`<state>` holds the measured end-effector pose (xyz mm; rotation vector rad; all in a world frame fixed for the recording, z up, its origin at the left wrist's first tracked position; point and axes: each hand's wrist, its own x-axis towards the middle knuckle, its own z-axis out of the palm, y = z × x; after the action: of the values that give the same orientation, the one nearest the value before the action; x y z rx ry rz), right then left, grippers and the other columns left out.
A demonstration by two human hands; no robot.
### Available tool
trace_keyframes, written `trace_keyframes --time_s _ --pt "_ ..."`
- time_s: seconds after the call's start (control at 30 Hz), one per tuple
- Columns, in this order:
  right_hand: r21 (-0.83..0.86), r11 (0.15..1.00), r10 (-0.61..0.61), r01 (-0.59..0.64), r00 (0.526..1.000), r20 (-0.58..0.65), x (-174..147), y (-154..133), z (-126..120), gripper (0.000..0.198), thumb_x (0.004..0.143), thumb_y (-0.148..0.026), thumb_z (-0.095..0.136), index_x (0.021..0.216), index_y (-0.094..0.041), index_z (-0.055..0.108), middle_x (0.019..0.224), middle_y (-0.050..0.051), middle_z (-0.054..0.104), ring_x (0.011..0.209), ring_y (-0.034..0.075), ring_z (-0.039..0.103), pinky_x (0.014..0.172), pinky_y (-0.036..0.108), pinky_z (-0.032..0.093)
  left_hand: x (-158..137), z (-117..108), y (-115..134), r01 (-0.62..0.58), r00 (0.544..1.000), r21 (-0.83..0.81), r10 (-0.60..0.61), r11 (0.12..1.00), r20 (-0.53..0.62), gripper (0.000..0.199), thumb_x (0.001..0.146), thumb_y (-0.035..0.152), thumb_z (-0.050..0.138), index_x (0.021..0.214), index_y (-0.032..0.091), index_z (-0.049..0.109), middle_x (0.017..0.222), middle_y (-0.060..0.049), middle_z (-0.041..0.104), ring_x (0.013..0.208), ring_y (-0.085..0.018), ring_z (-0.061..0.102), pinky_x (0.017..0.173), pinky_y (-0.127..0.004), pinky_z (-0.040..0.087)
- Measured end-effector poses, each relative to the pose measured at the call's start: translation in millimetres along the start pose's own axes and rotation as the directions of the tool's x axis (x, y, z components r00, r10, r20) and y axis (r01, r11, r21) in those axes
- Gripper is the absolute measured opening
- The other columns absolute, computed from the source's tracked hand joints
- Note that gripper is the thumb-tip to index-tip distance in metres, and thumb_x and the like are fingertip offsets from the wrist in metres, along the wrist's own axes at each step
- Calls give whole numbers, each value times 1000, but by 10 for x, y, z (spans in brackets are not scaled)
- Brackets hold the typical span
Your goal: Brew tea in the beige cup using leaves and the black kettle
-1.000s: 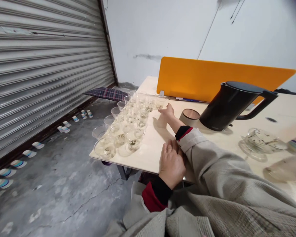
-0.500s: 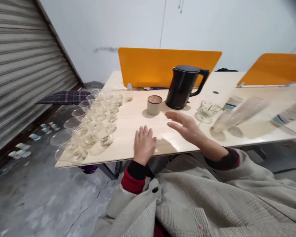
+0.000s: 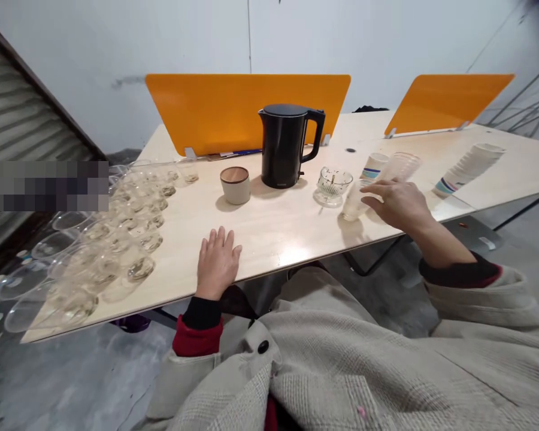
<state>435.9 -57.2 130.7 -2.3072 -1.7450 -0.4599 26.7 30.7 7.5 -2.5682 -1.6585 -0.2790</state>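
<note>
My left hand (image 3: 218,263) lies flat on the wooden table, its fingers stretched out and holding nothing. Over at the right, my right hand (image 3: 397,206) hovers by a leaning stack of clear plastic cups (image 3: 354,202). Its fingers and thumb are apart and partly cover the cups; any contact cannot be made out. Just behind it are more stacked clear cups (image 3: 404,163) and white paper cups with a blue band (image 3: 374,167). Left of this hand stands a glass ashtray (image 3: 333,187) with dark bits in it.
A black electric kettle (image 3: 282,146) stands mid-table beside a beige cup (image 3: 236,187). Many clear cups with a little pale liquid (image 3: 139,268) crowd the left end. A stack of paper cups (image 3: 469,170) leans at the right. Orange dividers (image 3: 224,111) line the back.
My right hand has moved right, from in front of the kettle to the stacked clear cups. My left hand stays flat on the table. The view has turned to the right.
</note>
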Motion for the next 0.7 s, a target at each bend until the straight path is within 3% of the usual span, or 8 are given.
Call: trace_keyframes --time_s 0.07,0.2,0.37,0.53,0.7 --pt "-73 996 44 -41 998 41 -5 -40 19 31 103 -35 60 114 -24 86 122 17 81 111 35 75 92 47 54 -5 -19 12 11 1000 3 -11 1000 12 55 111 34 39 158 12 54 172 -18 46 160 -39 42 130 -57 35" --pt "-193 976 103 -101 995 0 11 -43 56 34 105 -30 56 116 -22 87 112 20 83 104 35 77 85 44 51 -24 -48 45 30 999 -18 -29 999 46 54 112 34 40 159 11 54 173 -18 44 163 -38 38 133 -56 33" --pt "-272 961 48 -47 999 -4 84 27 212 32 105 -31 58 115 -19 86 110 20 82 107 35 75 89 44 48 -27 -40 54 48 998 -37 -47 998 44 54 112 35 44 161 14 53 173 -17 44 163 -37 38 134 -55 31" --pt "-337 941 -55 9 990 -126 78 20 346 36 107 -25 49 107 -10 81 105 26 77 107 36 70 82 42 43 -30 -2 44 35 999 -55 -34 998 19 54 111 35 44 160 14 54 173 -17 44 163 -37 38 134 -56 32" --pt "-330 944 -65 -11 973 -219 130 135 412 30 104 -24 51 103 -14 79 96 25 76 101 37 68 77 44 39 -32 41 36 35 999 -66 -36 997 -8 53 111 35 45 159 14 54 172 -18 46 163 -37 39 134 -56 32"
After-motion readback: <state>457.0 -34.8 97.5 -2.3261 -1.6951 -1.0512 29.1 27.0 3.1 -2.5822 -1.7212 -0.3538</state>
